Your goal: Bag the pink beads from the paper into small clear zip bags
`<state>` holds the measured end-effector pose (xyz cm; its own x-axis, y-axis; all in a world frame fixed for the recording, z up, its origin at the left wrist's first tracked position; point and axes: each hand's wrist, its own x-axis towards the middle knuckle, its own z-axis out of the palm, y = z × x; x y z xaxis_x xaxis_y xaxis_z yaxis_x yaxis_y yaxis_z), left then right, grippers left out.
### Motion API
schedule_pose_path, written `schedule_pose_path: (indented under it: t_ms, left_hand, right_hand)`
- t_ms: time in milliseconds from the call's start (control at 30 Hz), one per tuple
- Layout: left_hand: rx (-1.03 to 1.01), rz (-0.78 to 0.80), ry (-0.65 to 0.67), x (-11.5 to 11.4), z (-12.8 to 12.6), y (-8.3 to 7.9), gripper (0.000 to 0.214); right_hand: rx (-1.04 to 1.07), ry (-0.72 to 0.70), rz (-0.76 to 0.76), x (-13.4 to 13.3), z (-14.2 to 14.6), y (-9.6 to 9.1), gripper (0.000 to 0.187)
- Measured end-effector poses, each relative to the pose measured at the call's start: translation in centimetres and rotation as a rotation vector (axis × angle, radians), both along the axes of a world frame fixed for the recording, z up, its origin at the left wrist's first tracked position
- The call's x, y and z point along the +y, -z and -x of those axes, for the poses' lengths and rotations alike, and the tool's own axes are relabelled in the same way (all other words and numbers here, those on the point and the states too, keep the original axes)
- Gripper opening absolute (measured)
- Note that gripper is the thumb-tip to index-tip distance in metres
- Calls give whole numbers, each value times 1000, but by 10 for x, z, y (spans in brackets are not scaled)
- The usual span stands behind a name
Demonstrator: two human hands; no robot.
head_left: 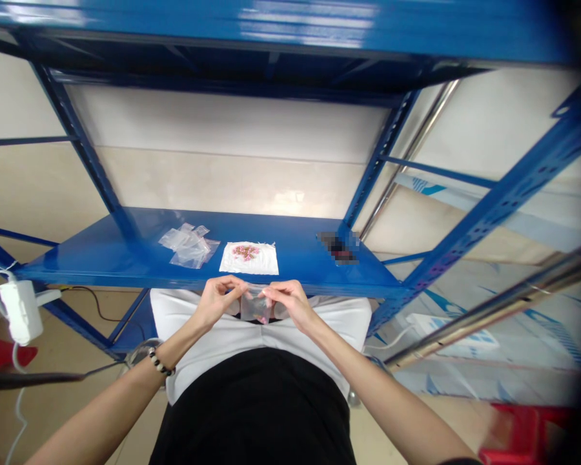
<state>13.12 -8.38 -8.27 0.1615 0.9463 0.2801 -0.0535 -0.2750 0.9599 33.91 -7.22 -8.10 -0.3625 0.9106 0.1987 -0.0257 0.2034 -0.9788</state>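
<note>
While hands (217,298) (293,302) pinch its top, clear bag (252,306), pink pieces (262,319) inside

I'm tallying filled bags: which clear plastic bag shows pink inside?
The clear plastic bag held between the left hand and right hand; the other bags lie heaped on the blue shelf, with no pink showing.

The camera, worn on my head, faces forward and down. At close range, its field covers my black shirt (254,413) at the lower edge, my left hand (219,299) and right hand (293,303) below centre, the blue shelf (300,248) beyond, and the upper shelf (174,22) at top.
</note>
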Motion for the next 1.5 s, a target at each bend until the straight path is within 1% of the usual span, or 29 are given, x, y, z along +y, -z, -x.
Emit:
schedule_pose_path:
  t_ms: [200,367,500,733,833,900,1133,1433,1500]
  left_hand:
    - [34,22,66,8,-5,3,27]
    - [64,18,89,2,-9,6,27]
    - [90,3,100,0,-10,4,29]
    - [110,-15,156,7,-6,-1,26]
    - [114,-18,184,4,-4,-3,25]
    - [104,-17,200,2,-2,-3,25]
    - [142,-25,165,6,-3,4,25]
    - [70,35,218,3,-8,7,24]
    - [55,40,206,3,-8,7,24]
  right_hand:
    - [-21,-59,27,2,1,-4,33]
    - [-21,-105,30,0,6,2,29]
    - [-32,-110,47,-1,6,4,28]
    - [8,-113,71,5,4,1,25]
    - [11,-128,69,3,4,1,23]
    - [-3,-138,65,1,4,0,25]
    - [-13,-158,63,-2,8,-1,31]
    - [48,-162,124,-1,6,0,26]
    - [51,-160,127,0,6,1,26]
